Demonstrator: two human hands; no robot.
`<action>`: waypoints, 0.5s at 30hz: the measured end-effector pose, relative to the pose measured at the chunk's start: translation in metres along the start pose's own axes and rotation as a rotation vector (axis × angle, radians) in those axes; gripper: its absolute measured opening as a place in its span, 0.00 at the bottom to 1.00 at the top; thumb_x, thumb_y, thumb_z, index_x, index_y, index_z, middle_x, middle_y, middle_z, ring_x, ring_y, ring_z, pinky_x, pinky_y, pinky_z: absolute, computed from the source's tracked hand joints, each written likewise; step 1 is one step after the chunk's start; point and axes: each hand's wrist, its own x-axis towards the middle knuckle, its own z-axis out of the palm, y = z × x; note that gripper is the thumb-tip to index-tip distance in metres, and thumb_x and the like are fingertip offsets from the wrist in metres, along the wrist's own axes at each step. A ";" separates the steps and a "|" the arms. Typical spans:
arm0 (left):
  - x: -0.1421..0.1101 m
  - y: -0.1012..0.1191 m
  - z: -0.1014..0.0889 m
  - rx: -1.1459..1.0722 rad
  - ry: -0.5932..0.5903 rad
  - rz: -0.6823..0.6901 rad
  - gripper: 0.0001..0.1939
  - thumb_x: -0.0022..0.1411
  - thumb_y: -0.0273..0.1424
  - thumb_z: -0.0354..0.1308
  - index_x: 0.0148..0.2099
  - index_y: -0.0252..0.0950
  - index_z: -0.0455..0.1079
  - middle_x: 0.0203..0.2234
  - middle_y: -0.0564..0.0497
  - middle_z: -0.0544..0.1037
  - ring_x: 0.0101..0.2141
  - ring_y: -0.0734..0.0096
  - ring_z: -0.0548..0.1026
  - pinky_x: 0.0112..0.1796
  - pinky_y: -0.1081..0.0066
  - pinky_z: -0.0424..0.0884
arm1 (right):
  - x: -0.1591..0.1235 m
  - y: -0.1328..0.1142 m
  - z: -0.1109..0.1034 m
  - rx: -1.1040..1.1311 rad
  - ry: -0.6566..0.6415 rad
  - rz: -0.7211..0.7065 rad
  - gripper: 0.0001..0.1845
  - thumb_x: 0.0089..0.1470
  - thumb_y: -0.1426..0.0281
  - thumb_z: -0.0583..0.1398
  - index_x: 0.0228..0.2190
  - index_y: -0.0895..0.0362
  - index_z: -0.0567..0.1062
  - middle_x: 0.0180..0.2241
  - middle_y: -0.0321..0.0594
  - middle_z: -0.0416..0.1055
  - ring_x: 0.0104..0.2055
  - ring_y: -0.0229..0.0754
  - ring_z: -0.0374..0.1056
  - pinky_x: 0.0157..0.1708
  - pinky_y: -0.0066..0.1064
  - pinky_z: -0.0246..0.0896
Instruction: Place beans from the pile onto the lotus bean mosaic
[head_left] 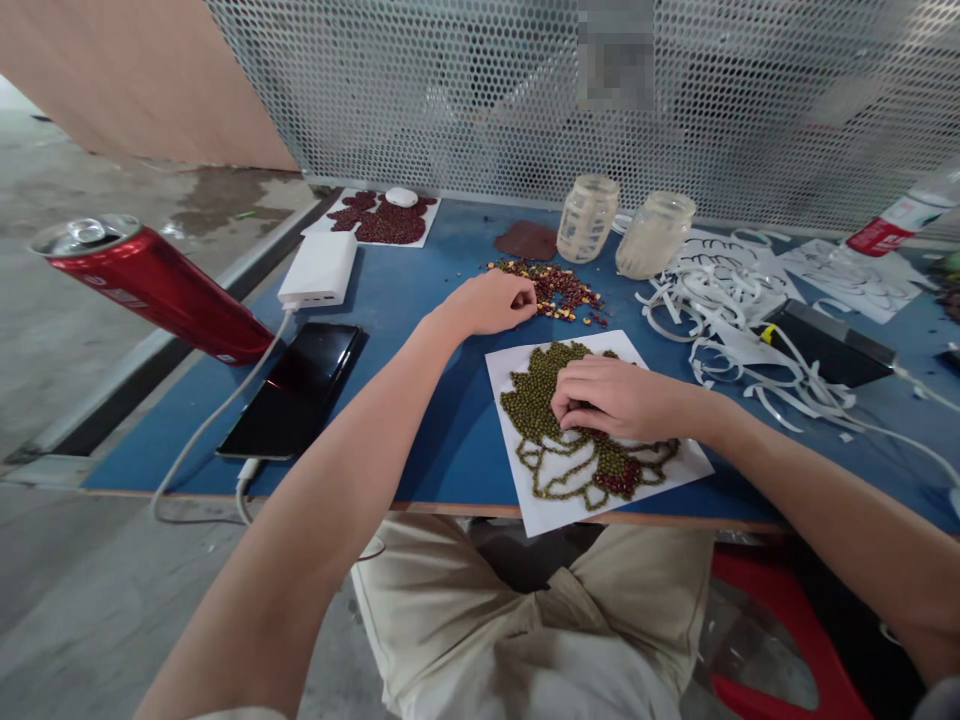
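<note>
A white sheet lies near the table's front edge, bearing a picture made of green beans with a patch of red beans. My right hand rests on that picture, fingers curled and pinched together on the beans. My left hand reaches to a loose pile of mixed red and yellow beans just behind the sheet, fingers bent into the pile's left edge. What either hand holds is too small to make out.
Blue table. Red can at left, white power bank, black phone on a cable. Another red bean sheet at the back. Two glass jars, white paper strips, black device, perforated metal screen behind.
</note>
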 end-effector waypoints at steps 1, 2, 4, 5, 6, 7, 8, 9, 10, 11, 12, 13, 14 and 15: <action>0.000 0.000 0.000 0.004 -0.001 0.000 0.13 0.72 0.36 0.58 0.49 0.39 0.84 0.40 0.47 0.88 0.36 0.63 0.80 0.42 0.63 0.70 | -0.001 0.000 -0.001 -0.009 0.000 0.003 0.15 0.80 0.62 0.57 0.40 0.54 0.79 0.41 0.43 0.80 0.44 0.48 0.71 0.49 0.40 0.60; 0.000 0.000 0.000 0.008 -0.001 -0.001 0.14 0.73 0.36 0.58 0.49 0.38 0.83 0.40 0.47 0.88 0.36 0.63 0.80 0.42 0.63 0.70 | -0.001 0.000 -0.002 -0.018 0.002 0.004 0.15 0.80 0.61 0.58 0.41 0.54 0.79 0.42 0.43 0.80 0.44 0.48 0.70 0.50 0.40 0.60; 0.000 0.001 -0.001 0.015 -0.003 -0.002 0.14 0.73 0.37 0.58 0.49 0.38 0.83 0.40 0.46 0.88 0.36 0.63 0.80 0.42 0.63 0.70 | -0.002 -0.001 -0.002 -0.036 0.006 0.001 0.14 0.79 0.61 0.59 0.41 0.54 0.79 0.41 0.43 0.79 0.44 0.48 0.70 0.49 0.40 0.60; 0.000 0.001 -0.001 0.016 -0.005 -0.003 0.14 0.73 0.36 0.58 0.49 0.38 0.83 0.41 0.46 0.88 0.36 0.63 0.80 0.42 0.63 0.70 | -0.002 -0.002 -0.002 -0.043 0.007 -0.003 0.13 0.78 0.62 0.60 0.41 0.54 0.79 0.41 0.43 0.79 0.43 0.48 0.70 0.49 0.40 0.60; -0.001 0.001 -0.001 0.018 -0.005 -0.003 0.14 0.73 0.36 0.58 0.49 0.38 0.84 0.41 0.46 0.89 0.36 0.63 0.80 0.42 0.63 0.70 | -0.001 -0.003 -0.001 -0.049 0.006 -0.010 0.13 0.78 0.62 0.60 0.40 0.54 0.79 0.40 0.42 0.79 0.43 0.48 0.70 0.49 0.40 0.60; -0.001 0.001 -0.001 0.019 -0.006 -0.004 0.14 0.73 0.36 0.58 0.49 0.38 0.84 0.41 0.46 0.88 0.36 0.63 0.80 0.42 0.63 0.70 | 0.000 -0.004 0.000 -0.053 0.005 -0.020 0.12 0.77 0.63 0.60 0.39 0.53 0.79 0.39 0.42 0.79 0.42 0.47 0.70 0.48 0.40 0.59; -0.001 0.001 -0.001 0.017 -0.007 -0.004 0.14 0.73 0.36 0.58 0.49 0.38 0.84 0.41 0.46 0.89 0.36 0.63 0.80 0.42 0.63 0.70 | 0.001 -0.006 0.000 -0.056 0.001 -0.030 0.13 0.77 0.64 0.60 0.38 0.53 0.79 0.38 0.42 0.79 0.42 0.47 0.70 0.47 0.40 0.59; -0.001 0.001 -0.001 0.015 -0.008 -0.004 0.14 0.73 0.36 0.58 0.49 0.38 0.84 0.41 0.46 0.89 0.36 0.63 0.80 0.42 0.63 0.71 | 0.002 -0.007 0.000 -0.055 -0.001 -0.034 0.13 0.77 0.64 0.60 0.38 0.53 0.78 0.38 0.42 0.78 0.41 0.47 0.70 0.47 0.40 0.59; 0.000 0.001 -0.001 0.014 -0.008 -0.004 0.14 0.73 0.36 0.58 0.49 0.39 0.84 0.41 0.46 0.89 0.37 0.63 0.80 0.42 0.63 0.71 | 0.003 -0.008 -0.001 -0.052 -0.001 -0.034 0.12 0.76 0.65 0.60 0.37 0.53 0.78 0.38 0.42 0.78 0.41 0.47 0.69 0.46 0.40 0.59; 0.000 0.001 -0.001 0.015 -0.009 -0.002 0.14 0.73 0.37 0.58 0.49 0.39 0.84 0.41 0.46 0.89 0.37 0.63 0.80 0.42 0.63 0.71 | 0.003 -0.007 -0.003 -0.046 0.002 -0.025 0.12 0.76 0.65 0.60 0.37 0.54 0.77 0.37 0.42 0.78 0.41 0.47 0.69 0.46 0.40 0.60; 0.000 0.001 -0.001 0.017 -0.010 -0.002 0.14 0.73 0.37 0.58 0.49 0.38 0.84 0.41 0.46 0.89 0.37 0.63 0.81 0.42 0.63 0.70 | 0.003 -0.005 -0.006 -0.043 0.015 -0.005 0.12 0.76 0.65 0.60 0.37 0.54 0.77 0.38 0.42 0.78 0.41 0.47 0.69 0.46 0.40 0.60; 0.000 0.001 -0.001 0.020 -0.011 -0.001 0.14 0.73 0.37 0.58 0.50 0.38 0.84 0.41 0.46 0.89 0.37 0.62 0.81 0.42 0.63 0.70 | 0.001 -0.001 -0.010 -0.048 0.042 0.031 0.11 0.75 0.65 0.59 0.38 0.54 0.77 0.38 0.43 0.78 0.41 0.47 0.70 0.47 0.41 0.61; 0.000 0.002 -0.001 0.024 -0.012 -0.003 0.14 0.74 0.37 0.58 0.50 0.38 0.84 0.41 0.46 0.89 0.37 0.62 0.81 0.42 0.63 0.70 | -0.001 0.004 -0.014 -0.068 0.088 0.082 0.11 0.75 0.64 0.59 0.38 0.54 0.77 0.38 0.43 0.78 0.42 0.48 0.70 0.47 0.41 0.61; 0.001 0.002 -0.002 0.026 -0.017 -0.005 0.14 0.74 0.37 0.58 0.50 0.38 0.84 0.41 0.46 0.89 0.37 0.63 0.80 0.41 0.63 0.70 | -0.003 0.012 -0.019 -0.102 0.155 0.149 0.11 0.74 0.64 0.59 0.38 0.53 0.77 0.38 0.44 0.78 0.42 0.49 0.71 0.47 0.42 0.62</action>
